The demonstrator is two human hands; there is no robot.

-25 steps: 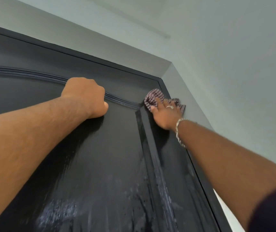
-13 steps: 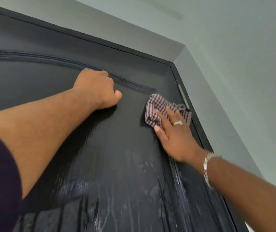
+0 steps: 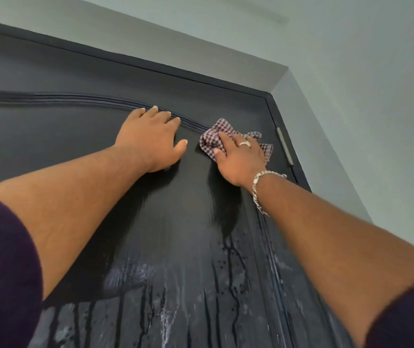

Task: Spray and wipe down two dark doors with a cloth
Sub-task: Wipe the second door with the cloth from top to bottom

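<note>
A tall, glossy black panelled door (image 3: 165,234) fills the view, seen from below. The right hand (image 3: 241,159) presses a crumpled purple-and-white checked cloth (image 3: 212,136) flat against the upper panel, fingers straight and slightly spread over it. The left hand (image 3: 154,136) rests open on the door just beside it, fingertips touching the curved raised moulding (image 3: 75,99). The cloth sits just under that moulding, near the hinge (image 3: 285,146) edge. White streaks of spray (image 3: 165,310) run down well below both hands, along the door's long axis, so the next wipe likely travels downward; the right hand alone has the cloth.
</note>
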